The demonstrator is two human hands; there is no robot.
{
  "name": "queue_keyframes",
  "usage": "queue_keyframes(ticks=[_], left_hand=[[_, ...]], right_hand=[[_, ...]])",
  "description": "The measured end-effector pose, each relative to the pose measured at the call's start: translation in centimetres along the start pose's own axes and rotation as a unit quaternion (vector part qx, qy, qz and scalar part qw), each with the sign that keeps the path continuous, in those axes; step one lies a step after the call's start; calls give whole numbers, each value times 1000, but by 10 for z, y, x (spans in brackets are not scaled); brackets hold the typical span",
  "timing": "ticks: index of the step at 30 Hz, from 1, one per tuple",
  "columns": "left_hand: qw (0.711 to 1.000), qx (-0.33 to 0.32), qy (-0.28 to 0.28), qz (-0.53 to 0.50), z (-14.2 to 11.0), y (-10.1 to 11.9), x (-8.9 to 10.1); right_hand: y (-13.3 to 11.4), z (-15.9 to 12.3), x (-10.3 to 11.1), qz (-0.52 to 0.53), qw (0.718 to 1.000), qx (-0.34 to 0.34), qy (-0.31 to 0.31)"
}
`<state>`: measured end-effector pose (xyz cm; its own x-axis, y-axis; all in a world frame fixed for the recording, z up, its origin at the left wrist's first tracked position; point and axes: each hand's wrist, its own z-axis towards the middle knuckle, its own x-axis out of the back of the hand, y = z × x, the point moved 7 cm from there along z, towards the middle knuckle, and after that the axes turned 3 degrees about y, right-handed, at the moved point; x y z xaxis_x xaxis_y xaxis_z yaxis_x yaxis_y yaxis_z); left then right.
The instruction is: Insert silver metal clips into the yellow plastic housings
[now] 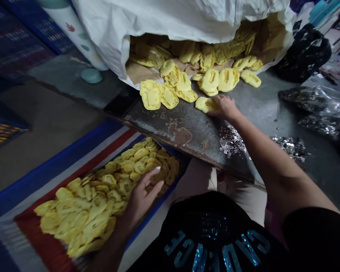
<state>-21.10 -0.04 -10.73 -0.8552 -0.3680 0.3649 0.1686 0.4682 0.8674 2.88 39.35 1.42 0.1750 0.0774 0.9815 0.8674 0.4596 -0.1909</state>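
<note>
My right hand [226,107] is closed on a yellow plastic shell piece [203,104] at the tabletop, and its fingertips are partly hidden. Beyond it, more yellow pieces [210,82] spill from the mouth of a large white sack [164,19]. Lower down, my left hand [143,196] is over a heap of similar yellow pieces [96,204], with thumb and fingers apart and nothing between them. That heap lies on a red, white and blue striped lining [45,196] beside the table.
Small shiny metal parts [231,141] lie in piles near my right forearm. Clear plastic bags [319,102] of metal parts and a black bag [304,53] sit at the right. A white bottle [76,36] and its green lid [91,76] are at the left. The dark table [170,128] has a worn edge.
</note>
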Motion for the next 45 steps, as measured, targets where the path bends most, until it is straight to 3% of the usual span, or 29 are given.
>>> queue_keyframes(ticks=[2,4,6,8,10,11,14,17,20,22,29,38,45], left_hand=[[999,-18,-33,-28,2,25,-17],[994,-33,-73,-72,7,55,-30],[974,-29,-137,-176,12,83,-45],[932,-4,-234,-277,11,107,-69],[913,33,-286,-289,3,119,-95],[913,52,-302,-271,-4,120,-108],[913,99,-341,-199,-35,121,-144],[909,111,-364,-172,-58,127,-170],[907,111,-372,-162,-67,136,-184],[903,114,-384,-155,-71,140,-188],[904,105,-394,-131,-77,144,-188],[903,132,-384,-143,-73,142,-186],[902,141,-374,-162,-71,135,-186]], right_hand=[[-8,-7,10,6,1000,13,5],[-16,-38,22,19,999,49,13],[-28,-90,31,40,993,107,13],[-49,-154,34,69,977,201,15],[-63,-219,30,92,959,269,15],[-63,-247,25,99,959,266,13],[-28,-313,13,192,964,183,26],[43,-353,11,306,944,73,94],[117,-365,14,247,942,-83,211],[138,-358,11,197,945,-120,229],[128,-314,-5,95,969,-99,204],[136,-331,11,132,966,-101,200],[125,-308,7,132,976,-87,151]])
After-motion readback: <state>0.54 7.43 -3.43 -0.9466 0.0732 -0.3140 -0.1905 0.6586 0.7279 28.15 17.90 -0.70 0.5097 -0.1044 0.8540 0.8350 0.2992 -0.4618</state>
